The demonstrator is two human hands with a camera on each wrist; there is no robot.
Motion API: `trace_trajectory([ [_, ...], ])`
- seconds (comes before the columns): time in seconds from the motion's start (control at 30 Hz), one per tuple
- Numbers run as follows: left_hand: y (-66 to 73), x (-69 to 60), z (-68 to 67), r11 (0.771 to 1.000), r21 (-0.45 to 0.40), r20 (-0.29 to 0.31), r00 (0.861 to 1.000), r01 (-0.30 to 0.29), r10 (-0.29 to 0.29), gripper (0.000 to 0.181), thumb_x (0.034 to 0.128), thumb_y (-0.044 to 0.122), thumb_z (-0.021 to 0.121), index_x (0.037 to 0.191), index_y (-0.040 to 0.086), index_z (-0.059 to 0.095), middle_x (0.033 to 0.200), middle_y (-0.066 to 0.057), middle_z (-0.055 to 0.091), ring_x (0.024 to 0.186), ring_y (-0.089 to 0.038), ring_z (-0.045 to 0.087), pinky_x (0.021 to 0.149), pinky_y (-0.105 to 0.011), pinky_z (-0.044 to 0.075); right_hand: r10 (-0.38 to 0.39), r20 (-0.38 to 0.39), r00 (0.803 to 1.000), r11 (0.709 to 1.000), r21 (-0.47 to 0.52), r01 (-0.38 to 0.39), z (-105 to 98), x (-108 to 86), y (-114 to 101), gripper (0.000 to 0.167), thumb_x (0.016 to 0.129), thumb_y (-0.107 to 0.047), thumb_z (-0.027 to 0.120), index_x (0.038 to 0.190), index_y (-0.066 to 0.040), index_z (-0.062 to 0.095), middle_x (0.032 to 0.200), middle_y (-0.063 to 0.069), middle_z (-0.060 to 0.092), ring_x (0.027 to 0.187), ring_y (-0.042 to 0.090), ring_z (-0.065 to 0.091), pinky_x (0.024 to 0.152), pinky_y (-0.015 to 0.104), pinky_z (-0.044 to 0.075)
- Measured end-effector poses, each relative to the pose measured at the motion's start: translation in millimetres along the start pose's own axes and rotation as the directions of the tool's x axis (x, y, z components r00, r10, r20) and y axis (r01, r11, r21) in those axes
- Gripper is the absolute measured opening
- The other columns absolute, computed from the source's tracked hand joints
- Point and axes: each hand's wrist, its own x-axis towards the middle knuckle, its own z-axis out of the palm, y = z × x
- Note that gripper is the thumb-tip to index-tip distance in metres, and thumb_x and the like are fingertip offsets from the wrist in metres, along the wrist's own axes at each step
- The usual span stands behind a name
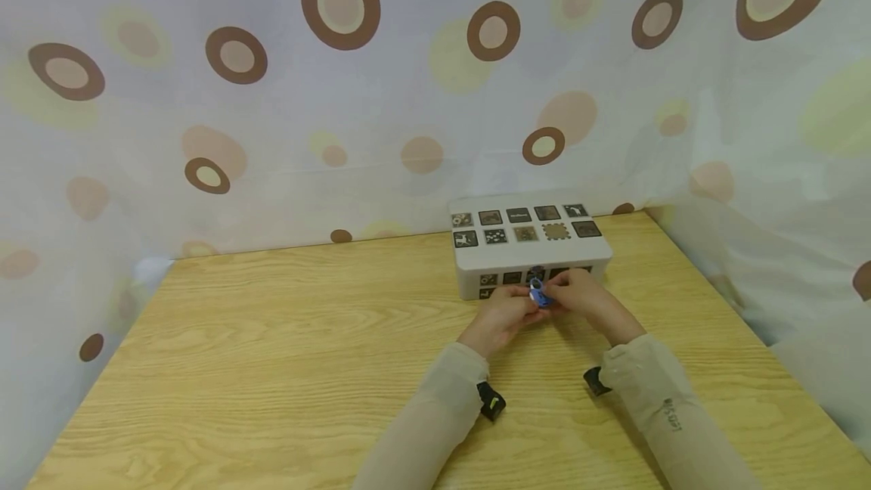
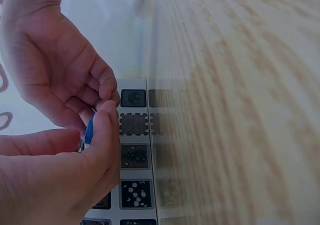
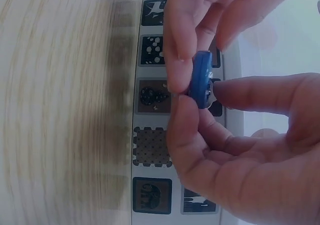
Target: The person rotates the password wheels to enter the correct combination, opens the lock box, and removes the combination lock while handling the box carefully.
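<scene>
A small, flat blue object (image 1: 540, 295) with a dark round part at its upper end is between my two hands, just in front of a white box (image 1: 531, 254). Its exact kind cannot be told. My right hand (image 1: 587, 298) pinches it between thumb and fingers; the right wrist view shows its blue edge (image 3: 201, 80) upright, with small pale and metallic details on one side. My left hand (image 1: 499, 321) holds it from the other side, fingers curled behind it and thumb close to its end. Fingers hide part of the object in both wrist views.
The white box carries rows of dark picture squares on its lid and front. It stands at the back right of the wood-grain table (image 1: 272, 354). A curtain (image 1: 381, 97) with brown and yellow circles hangs behind and at the sides. Black straps sit at both wrists.
</scene>
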Motion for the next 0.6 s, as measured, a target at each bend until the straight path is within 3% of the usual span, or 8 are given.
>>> trace_trajectory([
  [0.37, -3.8, 2.3, 2.9, 0.999, -0.051, -0.035, 0.999, -0.014, 0.012, 0.026, 0.0937, -0.014, 0.045, 0.119, -0.017, 0.052, 0.101, -0.024, 0.063, 0.102, -0.035, 0.065, 0.087, -0.032, 0.056, 0.056, 0.027, 0.998, 0.994, 0.092, -0.058, -0.7, 0.0, -0.3, 0.036, 0.097, -0.013, 0.049, 0.113, 0.020, 0.050, 0.097, 0.017, 0.063, 0.076, 0.009, 0.062, 0.072, 0.030, 0.057],
  [0.6, -4.0, 0.8, 3.8, 0.996, -0.083, -0.039, 0.999, -0.012, 0.009, 0.025, 0.0926, -0.016, 0.045, 0.117, -0.015, 0.050, 0.096, -0.025, 0.062, 0.102, -0.039, 0.064, 0.086, -0.033, 0.057, 0.039, 0.067, 0.997, 0.949, 0.309, -0.058, 2.9, 0.6, -1.6, 0.039, 0.096, -0.008, 0.047, 0.115, 0.026, 0.048, 0.079, 0.000, 0.064, 0.066, 0.003, 0.062, 0.063, 0.018, 0.056],
])
